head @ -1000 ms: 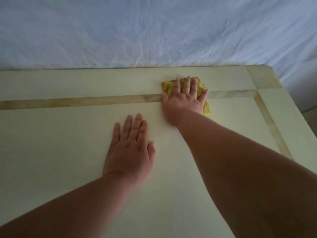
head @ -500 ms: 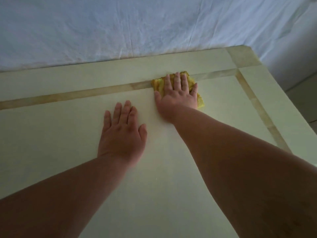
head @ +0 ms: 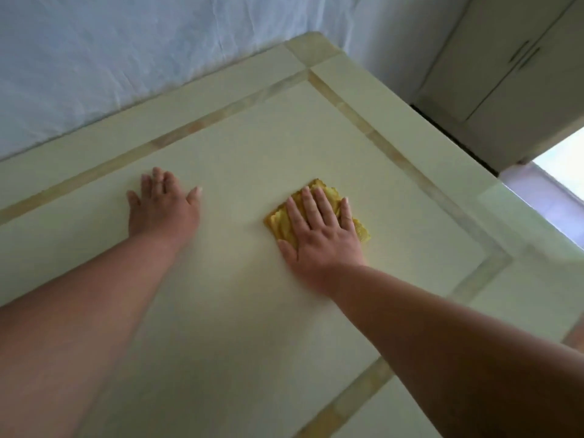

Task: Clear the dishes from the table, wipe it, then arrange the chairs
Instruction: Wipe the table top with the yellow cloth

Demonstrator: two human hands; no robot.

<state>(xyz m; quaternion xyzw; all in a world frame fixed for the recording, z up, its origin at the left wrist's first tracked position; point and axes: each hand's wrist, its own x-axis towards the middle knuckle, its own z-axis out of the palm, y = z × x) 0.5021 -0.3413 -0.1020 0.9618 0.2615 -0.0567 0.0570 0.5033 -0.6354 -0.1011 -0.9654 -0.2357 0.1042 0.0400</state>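
Observation:
A pale cream table [head: 252,327] with tan inlaid border strips fills most of the view. A folded yellow cloth [head: 322,192] lies on its inner panel, right of centre. My right hand [head: 322,235] presses flat on the cloth with fingers spread, covering most of it. My left hand [head: 161,210] rests palm down on the bare tabletop to the left, fingers apart, holding nothing. No dishes or chairs are in view.
A white sheet-covered wall [head: 126,52] runs along the table's far edge. Pale cabinet doors [head: 505,74] with handles stand beyond the table's right corner. A bright patch of floor [head: 562,165] shows at the right edge.
My right hand has slid the cloth from the far border strip toward me and to the right, onto the inner panel. The view has swung right, revealing the table corner and cabinet.

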